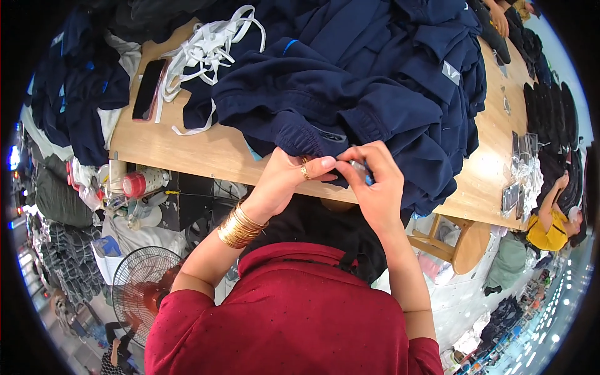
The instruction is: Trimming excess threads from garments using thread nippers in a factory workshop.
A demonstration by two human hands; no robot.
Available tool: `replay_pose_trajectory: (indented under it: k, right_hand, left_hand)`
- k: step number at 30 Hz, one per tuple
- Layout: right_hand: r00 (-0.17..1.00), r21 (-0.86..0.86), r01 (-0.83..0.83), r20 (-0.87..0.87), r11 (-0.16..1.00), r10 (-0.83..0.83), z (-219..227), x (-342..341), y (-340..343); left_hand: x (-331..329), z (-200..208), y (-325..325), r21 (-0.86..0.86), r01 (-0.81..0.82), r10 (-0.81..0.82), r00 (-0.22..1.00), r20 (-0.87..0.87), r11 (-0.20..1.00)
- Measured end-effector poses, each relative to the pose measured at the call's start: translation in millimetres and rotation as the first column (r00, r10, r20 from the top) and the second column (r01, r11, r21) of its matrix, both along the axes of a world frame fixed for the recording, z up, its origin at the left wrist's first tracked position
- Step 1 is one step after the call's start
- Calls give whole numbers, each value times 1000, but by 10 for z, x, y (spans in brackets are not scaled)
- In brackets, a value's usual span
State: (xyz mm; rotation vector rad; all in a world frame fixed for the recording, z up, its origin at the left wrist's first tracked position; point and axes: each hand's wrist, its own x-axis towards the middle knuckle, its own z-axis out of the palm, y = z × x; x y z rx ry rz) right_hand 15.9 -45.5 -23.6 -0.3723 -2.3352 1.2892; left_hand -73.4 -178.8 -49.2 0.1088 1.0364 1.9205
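Observation:
My left hand (292, 174), with gold bangles at the wrist, is closed on the gathered elastic edge (300, 137) of a navy garment (275, 94) at the table's near edge. My right hand (380, 181) meets it fingertip to fingertip. In its curled fingers sits a small blue and silver tool (367, 177), mostly hidden, its kind unclear. Whatever lies between the touching fingertips is too small to make out. A dark label patch (331, 136) shows on the cloth just beyond my hands.
Navy garments (387, 44) are heaped across the wooden table (187, 147). A phone (149, 90) and tangled white cords (212, 47) lie at the left. Below stand a fan (140, 287) and a wooden stool (472, 244). Another person in yellow (550, 225) is at far right.

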Motion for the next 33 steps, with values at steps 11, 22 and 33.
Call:
replay_pose_trajectory:
  k: [11, 22, 33]
  right_hand:
    - [962, -383, 40, 265, 923, 69, 83, 9, 68]
    - [961, -438, 36, 263, 898, 90, 252, 58, 135]
    - [971, -401, 24, 227, 916, 74, 530, 139, 85]
  left_hand:
    - [35, -77, -44, -47, -139, 114, 930, -349, 989]
    - [-78, 176, -31, 80, 155, -146, 983, -112, 985]
    - [-85, 223, 18, 28, 154, -144, 964, -225, 988]
